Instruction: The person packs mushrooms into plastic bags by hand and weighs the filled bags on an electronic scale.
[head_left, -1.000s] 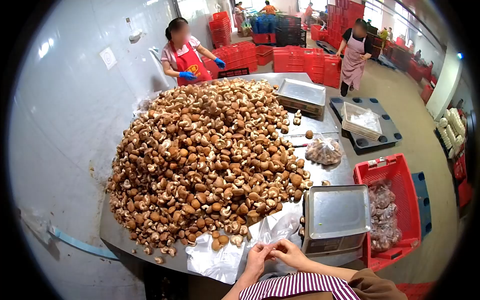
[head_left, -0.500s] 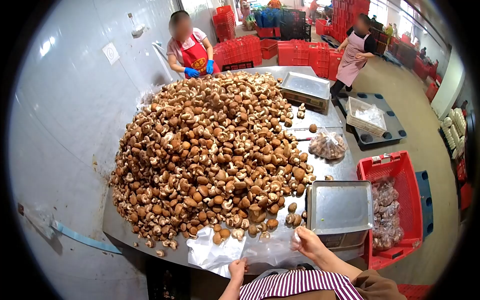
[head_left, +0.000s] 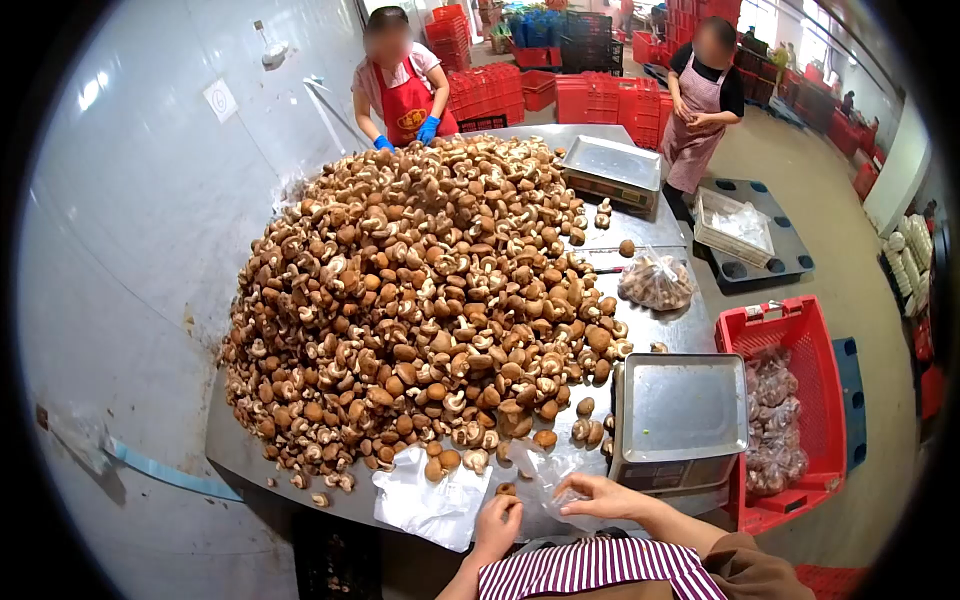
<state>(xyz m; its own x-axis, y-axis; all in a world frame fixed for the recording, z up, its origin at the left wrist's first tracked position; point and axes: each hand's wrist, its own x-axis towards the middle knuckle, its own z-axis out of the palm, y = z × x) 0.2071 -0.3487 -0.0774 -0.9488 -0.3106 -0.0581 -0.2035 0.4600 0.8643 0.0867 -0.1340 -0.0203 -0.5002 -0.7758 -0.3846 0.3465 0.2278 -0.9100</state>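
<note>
A large heap of brown mushrooms (head_left: 420, 310) covers much of the metal table (head_left: 240, 440). At the near edge, my right hand (head_left: 590, 497) is closed on the clear plastic bag (head_left: 545, 470), which stands partly spread above the table. My left hand (head_left: 497, 522) is beside the bag's left side with its fingers curled; a mushroom (head_left: 506, 489) shows just beyond the fingertips, and what they grip is unclear. White plastic bags (head_left: 430, 505) lie flat to the left of my left hand, with a few mushrooms on their upper edge.
A scale (head_left: 682, 410) stands right of my hands, beside a red crate (head_left: 828, 400) of bagged mushrooms. Farther back are a filled bag (head_left: 656, 281) and another scale (head_left: 612, 165). A person in blue gloves (head_left: 405, 95) works at the heap; another person (head_left: 700, 110) stands beyond the table.
Both my hands have moved; the left is higher and nearer the clear bag, the right slightly left and lower. The bag has risen and spread. The co-workers have shifted, the aproned one nearer the table.
</note>
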